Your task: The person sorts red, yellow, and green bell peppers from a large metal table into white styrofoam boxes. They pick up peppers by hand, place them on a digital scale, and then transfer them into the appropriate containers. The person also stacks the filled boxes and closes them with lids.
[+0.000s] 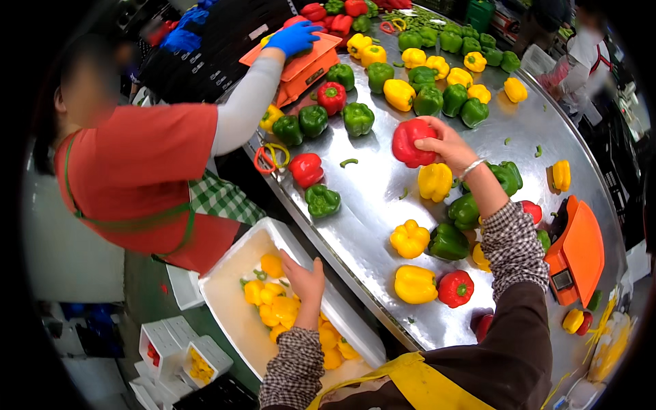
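Observation:
My right hand point(447, 147) grips a red bell pepper point(410, 142) above the steel table point(369, 184). Just below it is a yellow bell pepper point(435, 182), and several green ones lie partly behind my right forearm. Over a white foam box point(225, 287), my left hand point(303, 282) is held with thumb and fingers apart and nothing in it. Yellow bell peppers point(284, 309) lie inside that box, some hidden by my left arm. Closer to me on the table are a long yellow pepper point(415, 284) and a red pepper point(455, 289).
An orange scale point(579, 253) stands at right. Another orange scale point(307, 72) is at the far left, under a co-worker's blue-gloved hand point(293, 38). Scissors point(271, 157) lie at the table edge. Green and yellow peppers point(429, 100) cover the far side. White crates point(174, 348) stand on the floor.

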